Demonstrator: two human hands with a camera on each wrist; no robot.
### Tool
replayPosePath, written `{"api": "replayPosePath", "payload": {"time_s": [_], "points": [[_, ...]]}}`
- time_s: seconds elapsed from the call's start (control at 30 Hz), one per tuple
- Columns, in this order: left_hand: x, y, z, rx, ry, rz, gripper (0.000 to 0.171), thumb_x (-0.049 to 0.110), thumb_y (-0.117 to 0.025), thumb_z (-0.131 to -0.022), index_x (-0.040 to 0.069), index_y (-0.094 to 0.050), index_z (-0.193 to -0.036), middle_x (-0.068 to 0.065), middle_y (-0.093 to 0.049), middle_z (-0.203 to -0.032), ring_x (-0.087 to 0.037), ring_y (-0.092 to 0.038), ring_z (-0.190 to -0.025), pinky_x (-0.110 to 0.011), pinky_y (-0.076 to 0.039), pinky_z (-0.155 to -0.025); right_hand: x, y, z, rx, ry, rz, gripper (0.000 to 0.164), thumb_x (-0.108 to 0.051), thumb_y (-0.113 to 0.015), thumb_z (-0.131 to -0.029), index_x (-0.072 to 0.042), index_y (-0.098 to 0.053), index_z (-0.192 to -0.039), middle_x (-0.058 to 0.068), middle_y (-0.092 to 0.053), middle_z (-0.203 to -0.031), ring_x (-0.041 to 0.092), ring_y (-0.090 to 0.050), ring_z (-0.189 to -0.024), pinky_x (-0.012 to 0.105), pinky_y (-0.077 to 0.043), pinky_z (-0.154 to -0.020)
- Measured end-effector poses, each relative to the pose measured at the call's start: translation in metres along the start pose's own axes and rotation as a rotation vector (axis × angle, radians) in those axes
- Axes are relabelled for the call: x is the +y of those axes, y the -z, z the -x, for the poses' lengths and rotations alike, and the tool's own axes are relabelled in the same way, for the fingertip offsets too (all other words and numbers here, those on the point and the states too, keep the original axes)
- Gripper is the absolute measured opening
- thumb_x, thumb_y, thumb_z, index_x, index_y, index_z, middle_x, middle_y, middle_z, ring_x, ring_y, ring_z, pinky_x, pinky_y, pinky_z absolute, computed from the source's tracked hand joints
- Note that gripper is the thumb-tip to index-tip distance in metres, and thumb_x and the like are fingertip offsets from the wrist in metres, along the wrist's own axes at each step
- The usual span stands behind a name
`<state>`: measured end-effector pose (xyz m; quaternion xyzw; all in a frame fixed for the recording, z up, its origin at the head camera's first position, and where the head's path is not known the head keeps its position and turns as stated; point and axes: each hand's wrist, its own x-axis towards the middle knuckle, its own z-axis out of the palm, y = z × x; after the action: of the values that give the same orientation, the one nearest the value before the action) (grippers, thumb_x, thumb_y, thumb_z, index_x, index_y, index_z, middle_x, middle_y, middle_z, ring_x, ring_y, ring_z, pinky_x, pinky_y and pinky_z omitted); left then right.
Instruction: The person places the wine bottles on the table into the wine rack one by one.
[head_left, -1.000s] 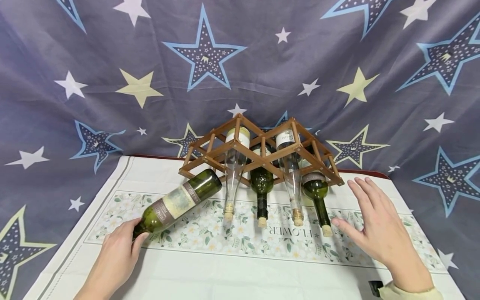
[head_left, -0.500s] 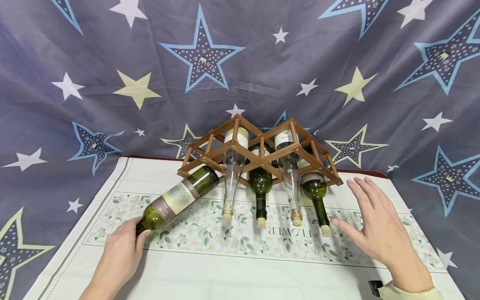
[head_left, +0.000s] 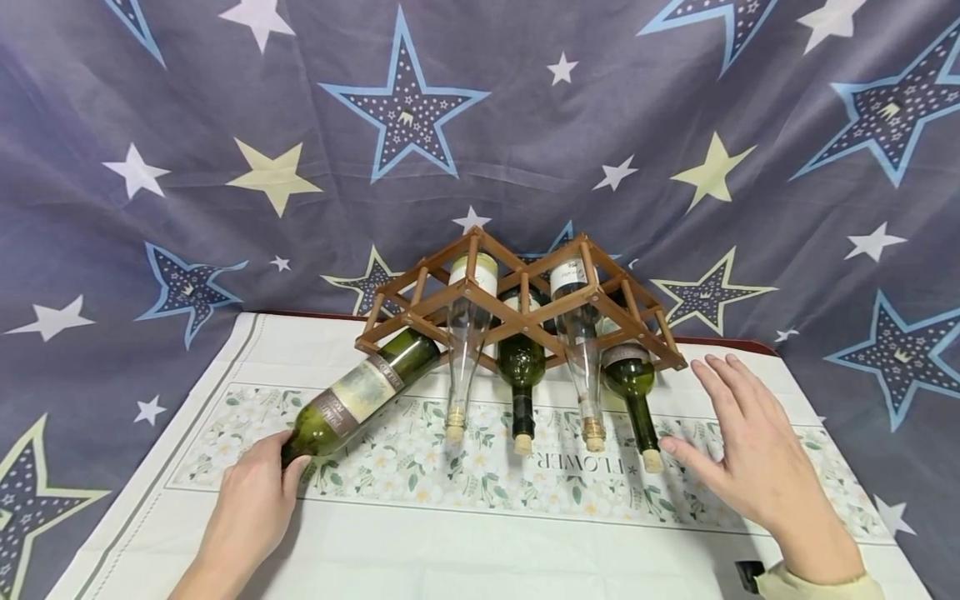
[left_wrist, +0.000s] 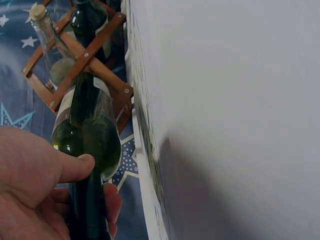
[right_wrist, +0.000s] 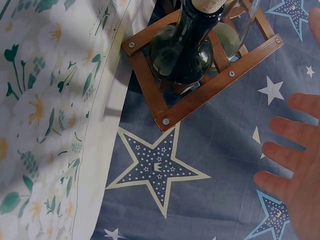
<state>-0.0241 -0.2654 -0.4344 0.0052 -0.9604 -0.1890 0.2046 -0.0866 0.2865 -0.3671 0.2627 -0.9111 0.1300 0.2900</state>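
Note:
My left hand (head_left: 251, 504) grips a green wine bottle (head_left: 360, 392) by its neck, the thumb lying along the glass in the left wrist view. The bottle slants, its base at the left end of a wooden wine rack (head_left: 525, 317); whether the base is inside the left opening is hard to tell. Beside the rack's right end, my right hand (head_left: 765, 462) is held with fingers spread and nothing in it. Its thumb is close to the cork of a green bottle (head_left: 637, 392) in the rack; I cannot tell whether they touch.
Also in the rack lie a clear bottle (head_left: 465, 350), a dark green bottle (head_left: 522, 358) and another clear bottle (head_left: 583, 358), corks toward me. A floral runner (head_left: 420, 467) crosses the white tablecloth (head_left: 420, 550). Behind hangs a star-patterned curtain (head_left: 525, 167).
My left hand has moved slightly right and toward the rack, bringing the bottle's base up to the rack's left end. The right hand stays almost still.

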Motion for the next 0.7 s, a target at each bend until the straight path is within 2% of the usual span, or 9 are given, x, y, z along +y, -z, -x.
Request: {"api": "replayPosePath", "payload": {"time_s": [0.53, 0.7], "points": [[0.016, 0.001, 0.009, -0.081, 0.065, 0.041, 0.040, 0.015, -0.064, -0.096, -0.014, -0.054, -0.121, -0.031, -0.062, -0.109, -0.050, -0.060, -0.099, -0.060, -0.049, -0.083, -0.001, 0.000, 0.000, -0.003, -0.002, -0.002, 0.100, -0.064, -0.071, -0.078, -0.004, -0.040, -0.152, 0.025, -0.040, -0.149, 0.040, -0.029, -0.143, 0.050, -0.019, -0.117], [0.020, 0.003, 0.009, -0.158, 0.104, 0.049, 0.044, 0.020, -0.062, -0.098, -0.014, -0.051, -0.123, -0.032, -0.061, -0.112, -0.050, -0.060, -0.102, -0.059, -0.049, -0.084, -0.001, 0.000, -0.001, -0.001, 0.004, -0.002, 0.100, -0.065, -0.070, -0.078, -0.004, -0.041, -0.152, 0.024, -0.040, -0.150, 0.040, -0.029, -0.142, 0.049, -0.019, -0.118]]}}
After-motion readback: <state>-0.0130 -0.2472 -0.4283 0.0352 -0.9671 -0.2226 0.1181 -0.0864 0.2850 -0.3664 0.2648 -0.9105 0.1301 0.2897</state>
